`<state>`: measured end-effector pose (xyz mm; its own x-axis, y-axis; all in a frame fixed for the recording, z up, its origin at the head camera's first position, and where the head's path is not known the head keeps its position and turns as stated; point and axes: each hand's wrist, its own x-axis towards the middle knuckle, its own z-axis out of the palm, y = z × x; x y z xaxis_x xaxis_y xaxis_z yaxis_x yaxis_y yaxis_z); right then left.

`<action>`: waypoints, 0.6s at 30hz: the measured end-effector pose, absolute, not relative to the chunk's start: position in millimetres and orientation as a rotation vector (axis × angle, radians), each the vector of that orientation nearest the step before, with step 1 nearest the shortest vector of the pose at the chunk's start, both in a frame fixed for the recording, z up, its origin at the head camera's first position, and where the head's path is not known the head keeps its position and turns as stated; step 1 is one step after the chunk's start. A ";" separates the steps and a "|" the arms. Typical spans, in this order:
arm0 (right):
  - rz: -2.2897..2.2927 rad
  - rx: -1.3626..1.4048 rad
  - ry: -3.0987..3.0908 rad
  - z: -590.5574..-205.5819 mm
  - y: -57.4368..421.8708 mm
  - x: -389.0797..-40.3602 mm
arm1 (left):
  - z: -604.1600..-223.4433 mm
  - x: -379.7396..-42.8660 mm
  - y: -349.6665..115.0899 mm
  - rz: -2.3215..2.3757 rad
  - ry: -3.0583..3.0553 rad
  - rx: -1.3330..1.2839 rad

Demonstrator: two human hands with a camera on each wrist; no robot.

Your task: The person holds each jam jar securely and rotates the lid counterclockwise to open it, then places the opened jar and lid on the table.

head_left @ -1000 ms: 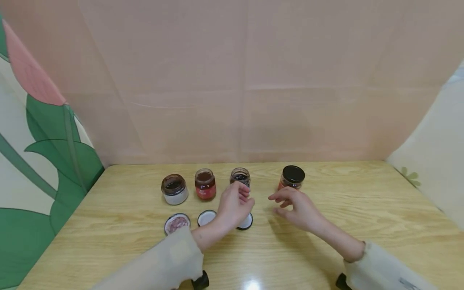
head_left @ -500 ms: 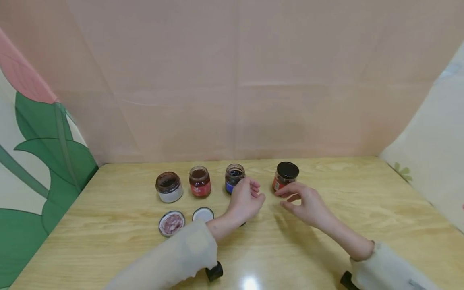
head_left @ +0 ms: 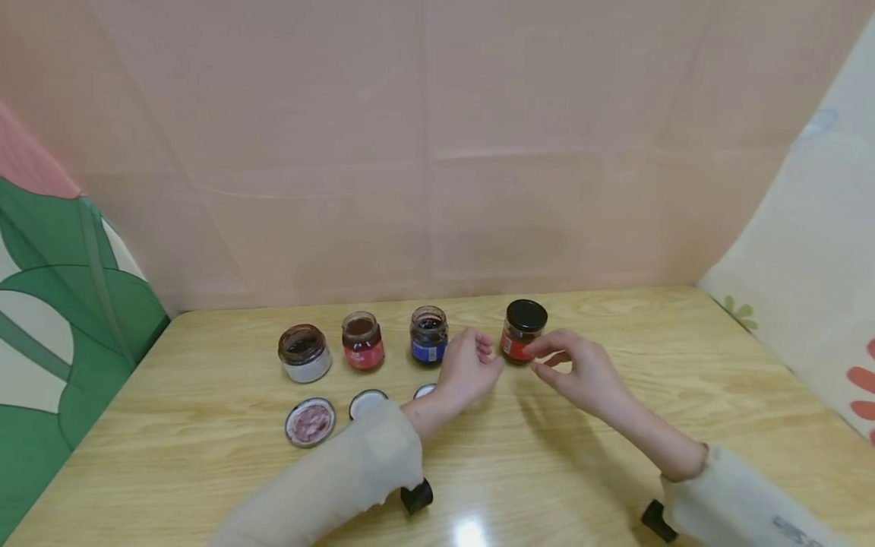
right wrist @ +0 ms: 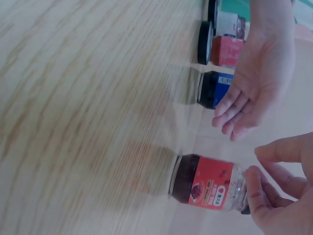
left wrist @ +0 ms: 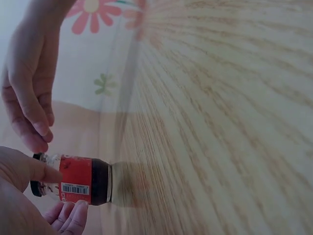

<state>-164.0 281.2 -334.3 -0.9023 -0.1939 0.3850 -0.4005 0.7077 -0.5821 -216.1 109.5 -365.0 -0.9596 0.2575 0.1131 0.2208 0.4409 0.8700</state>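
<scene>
A jar with a red label and a black lid (head_left: 526,314) stands upright at the right end of a row of jars. Its label (right wrist: 211,182) faces the right wrist camera. My left hand (head_left: 468,368) hovers just left of this jar, fingers relaxed and slightly bent. From the right, my right hand (head_left: 584,376) reaches to it, thumb and fingers apart and loosely bent. Neither hand holds anything. Whether the right fingertips touch the glass cannot be told. A lidless jar with a blue label (head_left: 428,342) stands left of my left hand.
Further left stand a lidless pink-labelled jar (head_left: 363,346) and a lidless white-labelled jar (head_left: 304,355). In front of them lie upturned lids: a stained lid (head_left: 311,422), a white-lined lid (head_left: 367,402) and a partly hidden lid (head_left: 424,390). A cloth backdrop (head_left: 410,190) hangs behind the wooden table (head_left: 547,486).
Both hands have come closer to the red-labelled jar, the left moving rightward from before the blue-labelled jar. The head view has shifted, so the scene sits further left.
</scene>
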 end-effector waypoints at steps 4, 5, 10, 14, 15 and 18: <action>0.983 0.404 -2.650 -333.0 283.9 -164.4 | -364.9 -219.6 114.6 1.511 2.642 0.396; 0.983 0.387 -2.656 -332.9 284.3 -164.8 | -364.9 -220.7 115.9 1.504 2.639 0.389; 0.965 0.310 -2.650 -332.5 286.1 -166.2 | -366.4 -226.3 123.5 1.475 2.643 0.388; 0.966 0.277 -2.629 -331.6 287.9 -166.8 | -367.7 -230.7 129.0 1.445 2.692 0.429; 0.965 0.268 -2.630 -331.3 288.3 -166.9 | -368.0 -231.8 130.5 1.442 2.703 0.435; 0.969 0.254 -2.629 -330.8 289.6 -166.7 | -368.5 -234.7 134.5 1.435 2.719 0.458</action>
